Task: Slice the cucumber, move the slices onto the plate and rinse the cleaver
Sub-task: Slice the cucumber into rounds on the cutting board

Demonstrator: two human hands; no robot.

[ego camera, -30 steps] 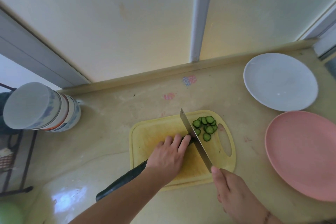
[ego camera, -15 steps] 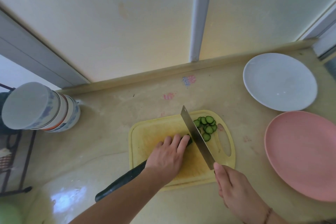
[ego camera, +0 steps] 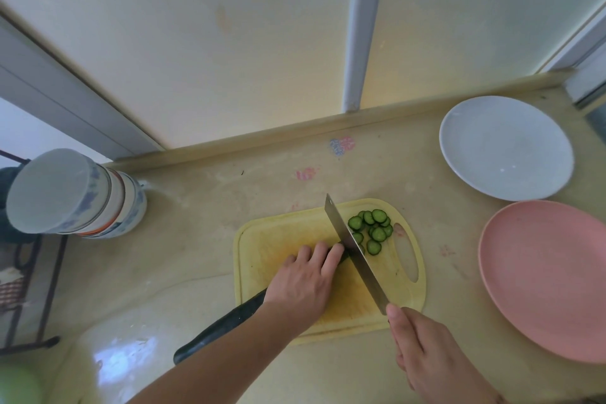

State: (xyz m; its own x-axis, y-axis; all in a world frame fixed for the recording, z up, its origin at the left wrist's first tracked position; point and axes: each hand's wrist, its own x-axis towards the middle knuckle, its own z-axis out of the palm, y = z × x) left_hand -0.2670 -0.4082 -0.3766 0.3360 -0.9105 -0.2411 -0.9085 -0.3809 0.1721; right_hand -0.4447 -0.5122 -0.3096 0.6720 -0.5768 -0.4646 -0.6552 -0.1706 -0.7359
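Left hand (ego camera: 303, 282) grips the cucumber (ego camera: 223, 326) on the yellow cutting board (ego camera: 272, 233); right hand (ego camera: 426, 351) grips the cleaver (ego camera: 352, 251), slices (ego camera: 372, 228) just right of it.

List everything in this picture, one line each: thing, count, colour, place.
cucumber: one, dark green, lying from the counter's near left onto the cutting board, under the left hand.
cucumber slices: a small pile, about ten, green, on the board's far right, beyond the blade.
cleaver: one, steel, blade down across the cucumber's cut end.
cutting board: one, yellow, centre of the counter.
white plate: one, far right.
pink plate: one, right, nearer than the white one.
stack of bowls: one stack, white and blue, far left.
counter: one, beige.
left hand: holds the cucumber down.
right hand: grips the cleaver's handle.
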